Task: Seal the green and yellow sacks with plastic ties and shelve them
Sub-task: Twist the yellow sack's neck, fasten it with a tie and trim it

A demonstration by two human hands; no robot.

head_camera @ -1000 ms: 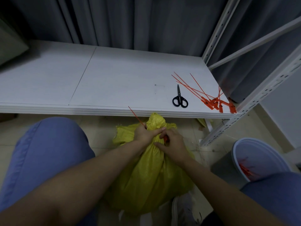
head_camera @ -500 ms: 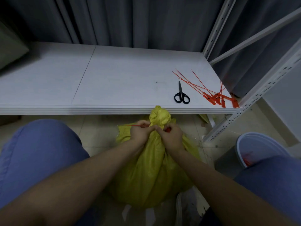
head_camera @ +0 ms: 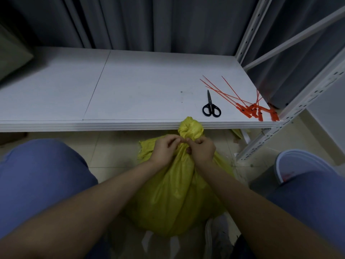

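While left hand [head_camera: 165,148] and right hand [head_camera: 203,150] grip it, yellow sack [head_camera: 177,195] stands beneath.

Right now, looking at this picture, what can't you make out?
Head view, the only one:
- The tie on the yellow sack: the left hand and right hand grip the neck and cover it, so I cannot tell whether it is fastened.
- The bucket: partly behind a knee; its red contents are blurred.
- A greenish shape: cut off by the left edge.
- The spare ties: they overlap, so the count is unclear.
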